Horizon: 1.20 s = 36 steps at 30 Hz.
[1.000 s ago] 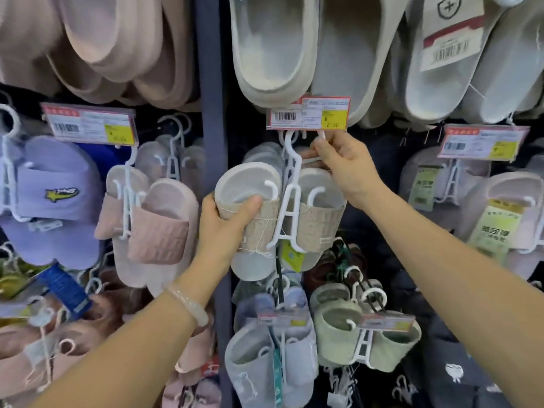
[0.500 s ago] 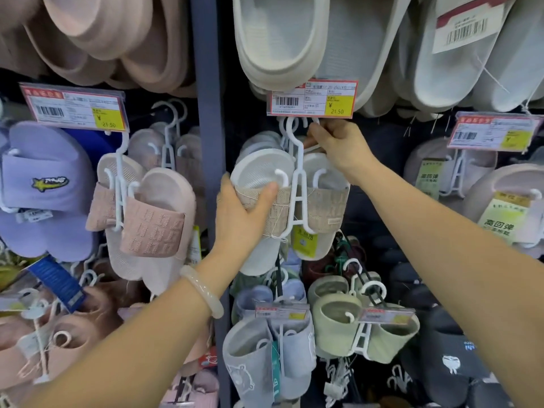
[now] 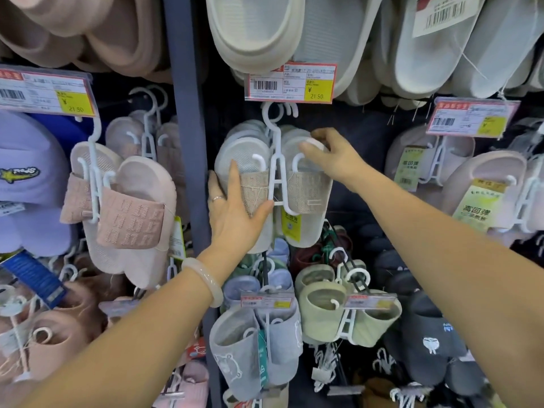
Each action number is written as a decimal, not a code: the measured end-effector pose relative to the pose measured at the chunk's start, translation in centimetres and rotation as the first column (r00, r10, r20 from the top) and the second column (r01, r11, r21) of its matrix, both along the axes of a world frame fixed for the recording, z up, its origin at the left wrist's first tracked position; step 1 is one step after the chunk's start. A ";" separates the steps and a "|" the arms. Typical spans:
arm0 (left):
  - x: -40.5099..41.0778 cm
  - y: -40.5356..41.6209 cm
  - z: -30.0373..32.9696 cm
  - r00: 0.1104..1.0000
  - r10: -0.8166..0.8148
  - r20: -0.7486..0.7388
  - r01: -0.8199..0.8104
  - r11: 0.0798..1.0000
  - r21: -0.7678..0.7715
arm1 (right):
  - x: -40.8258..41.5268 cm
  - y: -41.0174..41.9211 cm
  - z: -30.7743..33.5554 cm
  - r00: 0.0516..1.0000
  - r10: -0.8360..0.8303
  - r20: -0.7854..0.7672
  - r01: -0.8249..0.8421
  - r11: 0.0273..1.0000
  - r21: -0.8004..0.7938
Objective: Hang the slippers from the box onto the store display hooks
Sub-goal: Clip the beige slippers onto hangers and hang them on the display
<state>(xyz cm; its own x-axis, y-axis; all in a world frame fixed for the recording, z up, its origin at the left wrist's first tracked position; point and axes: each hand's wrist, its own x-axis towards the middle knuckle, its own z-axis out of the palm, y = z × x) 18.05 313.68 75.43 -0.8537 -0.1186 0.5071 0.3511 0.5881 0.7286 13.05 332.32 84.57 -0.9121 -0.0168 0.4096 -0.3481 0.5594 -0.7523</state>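
At the middle of the display wall, the left hand [image 3: 235, 210] lay on the left slipper of the beige slippers [image 3: 259, 184], its fingers nearly straight and spread over the woven strap and the sole, the thumb reaching toward the white hanger [image 3: 276, 172]; it pressed the slipper more than it gripped it. The right hand [image 3: 332, 157] was at the heel of the right slipper of the same pair, fingers loosely bent and touching the rim; whether they really pinched it I could not tell. The pair sat on the white hanger, whose round top loop was up at the display hook [image 3: 279, 108], just under the price tag [image 3: 290, 82] marked 21.50; several similar pairs hung behind it on the same hook. On the left wrist was a pale bracelet [image 3: 206, 278], and a thin ring on one finger. Left of the grey post [image 3: 188, 113] hung pink slippers [image 3: 123, 207] on their own hanger, and further left a lilac slipper [image 3: 26, 184] with a star patch; below the hands hung grey slippers [image 3: 256, 346] and green slippers [image 3: 329, 313]; above were large cream slippers [image 3: 265, 30]; at the right side, pale slippers with green-yellow labels [image 3: 477, 207].
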 end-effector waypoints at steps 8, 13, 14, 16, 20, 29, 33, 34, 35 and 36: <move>-0.3 -0.4 -0.1 1.000 0.018 -0.013 -0.019 0.999 -0.026 | 0.2 0.7 -3.0 0.991 -0.085 0.108 0.086 0.996 -0.008; 0.4 -0.2 -0.4 0.997 0.043 -0.061 -0.046 0.997 -0.055 | 1.3 0.9 -2.8 0.994 -0.073 0.088 0.074 0.997 -0.014; 0.7 -0.1 -0.5 0.994 0.064 -0.083 -0.070 0.995 -0.065 | 1.6 1.0 -2.9 0.994 -0.084 0.066 0.086 0.996 -0.019; 1.7 0.4 -0.8 0.983 0.098 -0.154 -0.117 0.986 -0.118 | 2.4 1.4 -3.1 0.993 -0.117 0.006 0.117 0.993 0.010; 4.0 3.0 -1.8 0.952 0.005 -0.306 -0.095 0.955 -0.280 | 5.2 1.6 -4.2 0.981 -0.124 -0.153 0.147 0.977 0.156; 7.9 11.4 -6.0 0.993 -0.119 -0.015 0.104 0.918 -0.383 | 12.7 5.5 -12.0 0.997 -0.074 0.028 0.052 0.886 0.460; 11.0 15.0 -9.7 0.987 -0.102 0.127 0.151 0.864 -0.481 | 15.9 9.5 -15.8 0.976 -0.076 0.203 -0.024 0.893 0.449; 11.8 15.8 -10.7 0.981 -0.100 0.165 0.172 0.844 -0.509 | 16.7 10.5 -16.8 0.970 -0.070 0.231 -0.043 0.891 0.451; 12.6 16.6 -11.8 0.974 -0.102 0.201 0.196 0.827 -0.527 | 17.5 11.4 -17.8 0.965 -0.061 0.257 -0.064 0.889 0.453; 13.4 17.3 -12.9 0.967 -0.106 0.231 0.218 0.813 -0.539 | 18.3 12.2 -18.8 0.958 -0.049 0.284 -0.090 0.886 0.455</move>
